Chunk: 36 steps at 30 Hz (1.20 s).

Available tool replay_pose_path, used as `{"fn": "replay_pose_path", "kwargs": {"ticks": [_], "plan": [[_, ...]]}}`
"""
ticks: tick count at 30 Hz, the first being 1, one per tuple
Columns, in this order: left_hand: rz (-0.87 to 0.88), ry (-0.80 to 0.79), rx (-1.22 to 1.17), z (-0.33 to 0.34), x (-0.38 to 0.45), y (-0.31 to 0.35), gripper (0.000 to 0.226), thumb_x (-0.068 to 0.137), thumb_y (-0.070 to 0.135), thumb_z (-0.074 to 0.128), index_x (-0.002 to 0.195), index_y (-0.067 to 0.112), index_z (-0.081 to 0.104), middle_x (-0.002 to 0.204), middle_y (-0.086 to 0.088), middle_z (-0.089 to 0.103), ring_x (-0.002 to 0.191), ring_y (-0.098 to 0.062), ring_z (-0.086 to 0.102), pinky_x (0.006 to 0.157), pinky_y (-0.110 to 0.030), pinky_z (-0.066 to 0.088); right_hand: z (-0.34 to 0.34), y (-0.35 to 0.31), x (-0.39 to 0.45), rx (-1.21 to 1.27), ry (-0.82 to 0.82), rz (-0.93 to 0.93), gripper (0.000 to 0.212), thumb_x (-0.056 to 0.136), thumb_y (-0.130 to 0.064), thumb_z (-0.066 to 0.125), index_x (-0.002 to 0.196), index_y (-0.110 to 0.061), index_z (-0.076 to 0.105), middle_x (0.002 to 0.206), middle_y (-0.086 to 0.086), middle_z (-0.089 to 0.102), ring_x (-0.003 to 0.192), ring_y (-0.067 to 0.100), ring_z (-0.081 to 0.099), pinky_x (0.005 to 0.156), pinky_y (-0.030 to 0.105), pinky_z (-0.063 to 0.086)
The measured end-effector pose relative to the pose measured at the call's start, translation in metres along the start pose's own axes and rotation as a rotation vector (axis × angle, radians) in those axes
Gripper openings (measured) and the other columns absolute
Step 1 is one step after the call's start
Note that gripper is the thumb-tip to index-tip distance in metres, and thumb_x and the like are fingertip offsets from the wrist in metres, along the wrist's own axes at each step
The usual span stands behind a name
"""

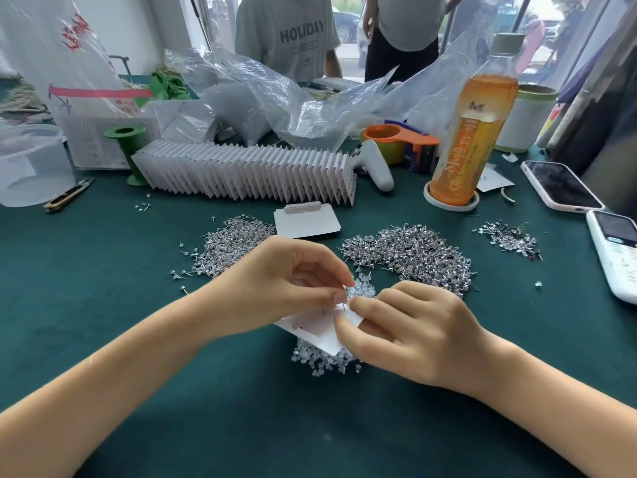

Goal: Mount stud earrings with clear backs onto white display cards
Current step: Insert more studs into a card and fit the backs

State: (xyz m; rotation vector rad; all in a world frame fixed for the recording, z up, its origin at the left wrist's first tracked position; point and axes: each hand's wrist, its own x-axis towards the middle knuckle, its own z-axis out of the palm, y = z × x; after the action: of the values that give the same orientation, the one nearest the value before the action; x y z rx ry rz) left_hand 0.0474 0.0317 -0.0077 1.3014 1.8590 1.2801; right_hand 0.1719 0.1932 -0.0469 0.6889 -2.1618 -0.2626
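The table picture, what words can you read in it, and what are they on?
"HOLIDAY": on the grey T-shirt of a person standing behind the table.
Orange bottle: printed label characters, too blurred to read.
Plastic bag: red lettering, crumpled and unreadable.

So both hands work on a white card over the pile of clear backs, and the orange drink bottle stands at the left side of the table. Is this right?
Not quite. The head view shows the orange drink bottle on the right side of the table. The rest holds: the left hand and right hand work on a white card over the pile of clear backs.
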Motion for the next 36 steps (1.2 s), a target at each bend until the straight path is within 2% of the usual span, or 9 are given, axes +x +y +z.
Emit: {"fn": "replay_pose_path", "kwargs": {"ticks": [6,9,13,15,26,31,33,35,36], "plan": [[0.013,0.014,0.035,0.001,-0.001,0.001,0.013,0.077,0.002,0.073,0.089,0.007,0.071,0.084,-0.003,0.074,0.078,-0.009,0.069,0.078,-0.020,0.053,0.002,-0.001,-0.002,-0.021,0.031,-0.005,0.030,0.074,-0.001,0.073,0.097,-0.014,0.060,0.066,0.004,0.064,0.049,0.020,0.050,0.044,0.030,0.045],[0.011,0.012,0.041,0.001,0.000,0.000,0.012,0.077,0.003,0.074,0.089,0.008,0.072,0.084,-0.003,0.074,0.078,-0.010,0.069,0.079,-0.023,0.054,0.001,-0.001,-0.003,-0.028,0.046,-0.010,0.029,0.073,-0.001,0.073,0.096,-0.015,0.061,0.066,0.004,0.064,0.049,0.020,0.049,0.044,0.029,0.045],[-0.001,-0.008,-0.001,0.001,0.001,0.000,0.013,0.075,0.009,0.074,0.088,0.010,0.071,0.084,-0.003,0.074,0.079,-0.010,0.070,0.076,-0.018,0.053,0.002,-0.001,-0.003,-0.039,0.055,-0.021,0.028,0.071,0.001,0.073,0.093,-0.016,0.066,0.066,0.004,0.065,0.048,0.019,0.050,0.043,0.029,0.045],[-0.008,-0.012,-0.021,0.001,0.001,-0.001,0.016,0.073,0.014,0.074,0.088,0.010,0.072,0.085,-0.004,0.075,0.079,-0.011,0.070,0.077,-0.018,0.052,0.002,-0.001,-0.003,-0.046,0.059,-0.026,0.032,0.071,0.000,0.074,0.096,-0.016,0.062,0.067,0.004,0.066,0.048,0.019,0.051,0.043,0.029,0.045],[-0.057,-0.106,-0.031,-0.003,0.004,0.002,0.013,0.078,-0.001,0.073,0.088,0.007,0.071,0.082,-0.004,0.073,0.079,-0.012,0.067,0.079,-0.022,0.052,0.004,-0.002,-0.003,-0.065,0.098,-0.049,0.029,0.076,0.000,0.070,0.097,-0.016,0.059,0.067,0.003,0.065,0.048,0.020,0.051,0.043,0.029,0.045],[-0.082,-0.132,-0.062,-0.005,0.005,0.001,0.015,0.076,0.004,0.075,0.088,0.012,0.069,0.082,-0.001,0.072,0.080,-0.011,0.066,0.079,-0.020,0.052,0.005,-0.002,-0.002,-0.068,0.105,-0.054,0.030,0.075,-0.002,0.072,0.098,-0.016,0.058,0.071,0.003,0.067,0.049,0.019,0.052,0.044,0.029,0.046],[-0.069,-0.078,-0.110,-0.008,0.006,0.002,0.020,0.074,0.018,0.076,0.093,0.014,0.071,0.087,-0.001,0.073,0.083,-0.011,0.068,0.079,-0.018,0.052,0.005,0.000,-0.001,-0.041,0.119,-0.012,0.028,0.078,-0.002,0.071,0.098,-0.016,0.056,0.074,0.003,0.069,0.050,0.019,0.055,0.045,0.028,0.048],[-0.051,0.117,-0.114,-0.015,0.011,-0.003,0.024,0.075,0.032,0.071,0.094,0.017,0.072,0.091,0.000,0.075,0.086,-0.010,0.069,0.081,-0.015,0.051,0.005,0.002,-0.001,0.008,0.140,0.047,0.025,0.082,-0.002,0.068,0.099,-0.016,0.056,0.077,0.002,0.071,0.053,0.018,0.058,0.047,0.027,0.048],[-0.037,0.226,-0.075,-0.020,0.013,-0.008,0.023,0.077,0.033,0.069,0.093,0.017,0.072,0.090,0.001,0.075,0.085,-0.009,0.069,0.080,-0.014,0.050,0.004,0.003,-0.002,0.037,0.153,0.084,0.021,0.086,-0.002,0.064,0.099,-0.016,0.056,0.079,0.001,0.071,0.054,0.018,0.058,0.047,0.027,0.048]]}}
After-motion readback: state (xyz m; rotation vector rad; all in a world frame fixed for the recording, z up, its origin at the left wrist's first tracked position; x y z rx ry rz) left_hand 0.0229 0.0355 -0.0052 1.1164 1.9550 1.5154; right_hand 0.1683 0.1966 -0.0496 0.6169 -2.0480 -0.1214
